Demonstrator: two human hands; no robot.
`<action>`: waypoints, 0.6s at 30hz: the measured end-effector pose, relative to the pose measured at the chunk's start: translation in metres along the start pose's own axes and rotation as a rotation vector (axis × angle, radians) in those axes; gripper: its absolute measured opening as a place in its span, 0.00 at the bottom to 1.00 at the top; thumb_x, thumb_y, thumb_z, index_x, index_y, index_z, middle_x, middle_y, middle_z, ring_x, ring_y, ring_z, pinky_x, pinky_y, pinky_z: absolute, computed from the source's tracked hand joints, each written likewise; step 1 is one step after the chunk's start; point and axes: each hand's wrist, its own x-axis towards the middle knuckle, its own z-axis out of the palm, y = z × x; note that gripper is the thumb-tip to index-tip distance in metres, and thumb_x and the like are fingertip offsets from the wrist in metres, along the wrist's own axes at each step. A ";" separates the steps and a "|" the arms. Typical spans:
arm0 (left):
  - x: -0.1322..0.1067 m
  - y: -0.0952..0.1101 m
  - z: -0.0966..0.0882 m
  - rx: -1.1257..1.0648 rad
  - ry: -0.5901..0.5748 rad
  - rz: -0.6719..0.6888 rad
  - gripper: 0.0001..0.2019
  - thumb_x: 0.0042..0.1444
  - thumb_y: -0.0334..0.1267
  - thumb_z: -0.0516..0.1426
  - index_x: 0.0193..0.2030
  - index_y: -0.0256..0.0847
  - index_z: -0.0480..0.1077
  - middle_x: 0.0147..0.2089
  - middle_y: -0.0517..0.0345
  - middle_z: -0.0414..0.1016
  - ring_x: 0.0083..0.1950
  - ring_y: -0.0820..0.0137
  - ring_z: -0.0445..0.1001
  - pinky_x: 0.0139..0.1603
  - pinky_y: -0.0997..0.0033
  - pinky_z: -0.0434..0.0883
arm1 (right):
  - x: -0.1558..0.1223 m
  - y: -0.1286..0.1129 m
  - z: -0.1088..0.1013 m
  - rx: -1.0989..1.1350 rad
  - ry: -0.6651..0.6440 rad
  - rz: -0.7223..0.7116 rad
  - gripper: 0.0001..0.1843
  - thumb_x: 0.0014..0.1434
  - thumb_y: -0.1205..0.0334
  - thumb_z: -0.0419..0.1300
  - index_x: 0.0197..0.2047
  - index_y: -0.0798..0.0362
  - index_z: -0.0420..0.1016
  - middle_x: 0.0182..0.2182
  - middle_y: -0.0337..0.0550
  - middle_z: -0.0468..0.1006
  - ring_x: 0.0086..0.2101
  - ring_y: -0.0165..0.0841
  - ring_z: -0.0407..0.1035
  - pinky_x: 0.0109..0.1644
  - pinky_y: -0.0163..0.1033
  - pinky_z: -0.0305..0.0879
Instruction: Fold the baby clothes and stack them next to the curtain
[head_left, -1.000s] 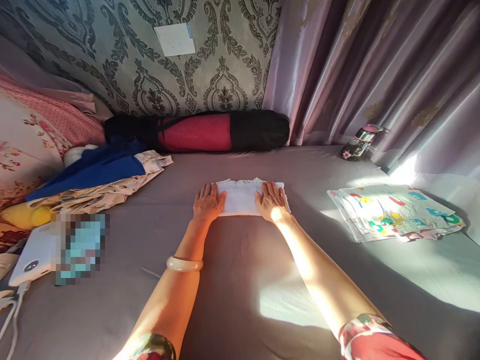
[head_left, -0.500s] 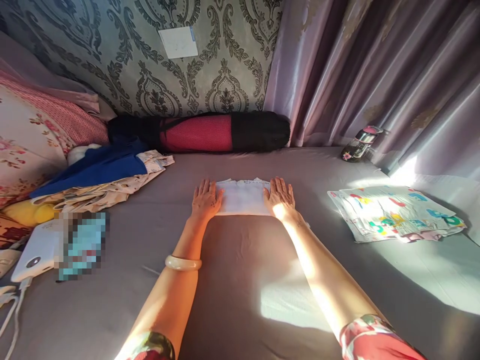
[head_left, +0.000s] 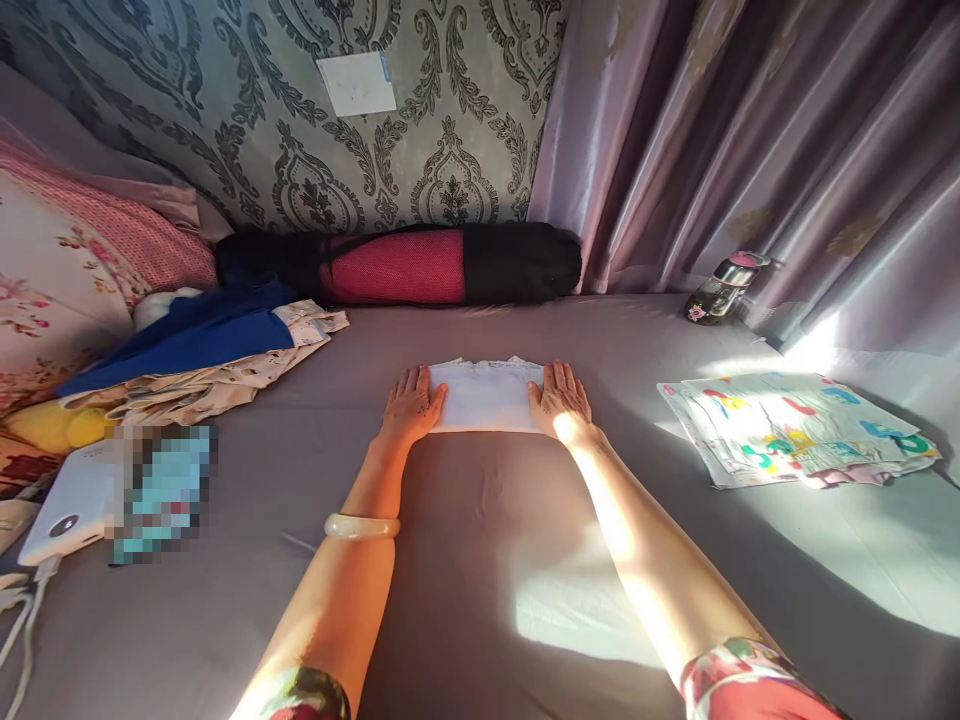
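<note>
A folded white cloth (head_left: 486, 398) lies flat on the grey bed sheet (head_left: 465, 560), its far edge a little frilled. My left hand (head_left: 410, 406) rests palm down at the cloth's left end, fingers stretched forward and thumb on the fabric. At the opposite end, my right hand (head_left: 561, 402) lies flat in the same way, partly in sunlight, with its thumb on the cloth. Neither hand grips it. A pale bangle (head_left: 362, 527) circles my left forearm.
A black and red rolled bag (head_left: 397, 265) lies along the wall. At right are folded printed cloths (head_left: 799, 425) and a bottle (head_left: 724, 288). To the left lie a blue garment (head_left: 195, 335), a white power bank (head_left: 75, 505) with a cable, and a blurred-out turquoise item (head_left: 166, 495).
Both hands stay on the cloth's ends, with only a very slight shift of the fingers. The cloth looks the same.
</note>
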 end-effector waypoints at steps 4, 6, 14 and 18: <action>0.000 0.004 -0.005 0.010 -0.035 -0.030 0.30 0.69 0.49 0.39 0.71 0.34 0.53 0.75 0.43 0.53 0.75 0.55 0.50 0.72 0.52 0.54 | -0.001 -0.001 -0.004 -0.025 0.010 -0.006 0.34 0.71 0.53 0.36 0.73 0.63 0.52 0.72 0.55 0.48 0.71 0.43 0.41 0.72 0.51 0.44; -0.001 0.007 -0.008 0.033 -0.036 -0.034 0.30 0.69 0.49 0.39 0.71 0.33 0.54 0.75 0.42 0.52 0.76 0.54 0.49 0.72 0.51 0.53 | -0.002 -0.003 -0.007 -0.047 0.043 -0.024 0.34 0.71 0.54 0.36 0.73 0.64 0.53 0.72 0.56 0.50 0.70 0.44 0.43 0.72 0.52 0.41; 0.000 0.021 -0.004 0.038 0.075 0.147 0.27 0.69 0.48 0.40 0.69 0.37 0.58 0.73 0.44 0.57 0.76 0.57 0.48 0.74 0.51 0.48 | -0.001 -0.013 -0.006 -0.031 0.042 -0.175 0.34 0.72 0.52 0.34 0.73 0.59 0.52 0.73 0.52 0.48 0.71 0.41 0.40 0.73 0.50 0.38; 0.002 0.021 0.003 0.005 -0.025 0.129 0.29 0.69 0.49 0.40 0.71 0.35 0.56 0.74 0.42 0.54 0.76 0.54 0.48 0.74 0.48 0.48 | 0.001 -0.012 0.002 -0.011 -0.024 -0.154 0.34 0.72 0.51 0.33 0.74 0.59 0.51 0.73 0.50 0.48 0.71 0.42 0.38 0.73 0.53 0.35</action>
